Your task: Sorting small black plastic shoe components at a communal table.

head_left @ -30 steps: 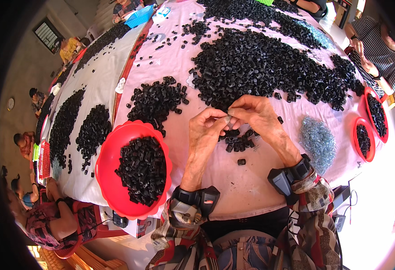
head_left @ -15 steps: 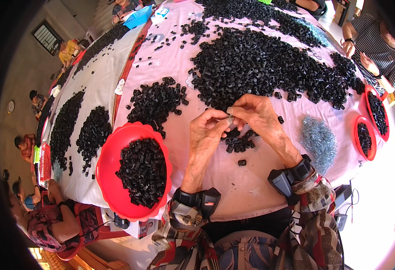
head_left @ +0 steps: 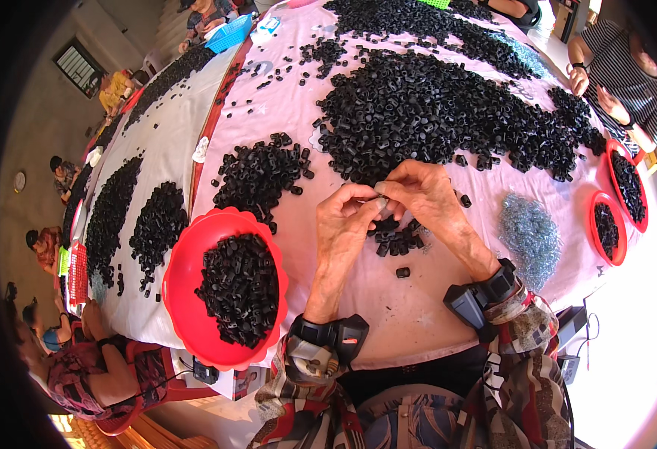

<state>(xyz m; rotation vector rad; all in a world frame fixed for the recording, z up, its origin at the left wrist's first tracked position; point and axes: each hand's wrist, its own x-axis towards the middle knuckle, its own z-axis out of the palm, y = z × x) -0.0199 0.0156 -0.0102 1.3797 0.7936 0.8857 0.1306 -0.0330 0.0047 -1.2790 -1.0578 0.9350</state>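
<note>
My left hand (head_left: 343, 218) and my right hand (head_left: 423, 193) meet over the pink cloth, thumbs and fingertips pinched together. Whatever sits between the fingertips is too small and covered to make out. Just below the hands lies a little heap of small black plastic parts (head_left: 399, 241), partly hidden by my fingers, with one loose black part (head_left: 402, 272) nearer me. Beyond my fingertips spreads a large pile of the same black parts (head_left: 418, 105). To the right of my right forearm is a heap of small clear bluish pieces (head_left: 529, 238).
A red scalloped bowl (head_left: 186, 288) holding black parts stands left of my left forearm. Two smaller red bowls (head_left: 596, 247) sit at the right edge. Another pile of black parts (head_left: 257, 176) lies at the left. Co-workers sit around, one in a striped shirt (head_left: 614, 63) at the right.
My hands stay pinched together at nearly the same spot, with only a slight shift of the fingers. The view has moved a little.
</note>
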